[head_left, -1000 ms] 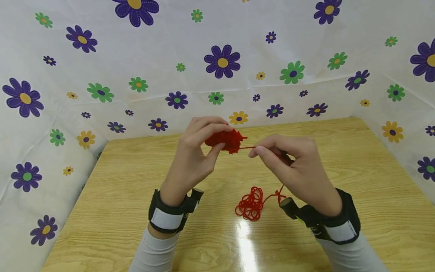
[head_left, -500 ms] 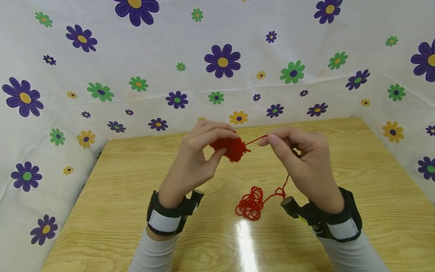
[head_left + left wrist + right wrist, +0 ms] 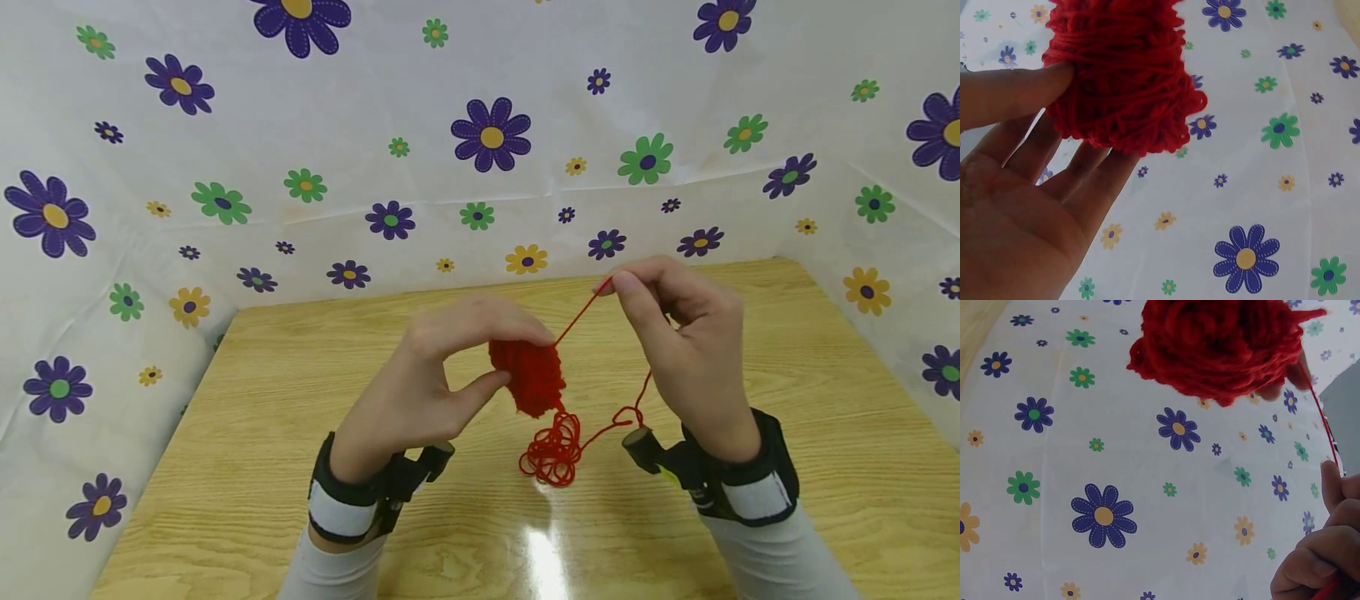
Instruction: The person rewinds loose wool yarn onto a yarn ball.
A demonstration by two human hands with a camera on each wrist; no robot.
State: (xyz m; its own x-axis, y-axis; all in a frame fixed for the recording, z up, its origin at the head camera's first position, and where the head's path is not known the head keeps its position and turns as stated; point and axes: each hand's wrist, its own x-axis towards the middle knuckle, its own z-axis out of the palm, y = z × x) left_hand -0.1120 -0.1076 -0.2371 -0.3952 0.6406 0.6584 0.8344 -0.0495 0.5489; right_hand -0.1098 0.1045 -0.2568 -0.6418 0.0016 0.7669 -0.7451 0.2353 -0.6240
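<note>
A bundle of wound red yarn [image 3: 531,379] is held up over the table by my left hand [image 3: 442,375], thumb on one side and fingers on the other. The left wrist view shows the yarn bundle [image 3: 1122,81] with strands wrapped round it. To the right and higher, my right hand [image 3: 675,342] pinches a taut strand [image 3: 583,312] between thumb and forefinger, and it runs down to the bundle. More yarn drops from under the right hand to a small loop [image 3: 628,414] and on to a loose coil [image 3: 553,454] on the table.
The wooden table [image 3: 300,400] stretches out below both hands. A white cloth [image 3: 337,150] with purple, green and yellow flowers hangs behind it and along both sides.
The left hand has come down and slightly right, tilting the yarn bundle downward. The right hand has risen to the right, and the strand between them is longer and steeper.
</note>
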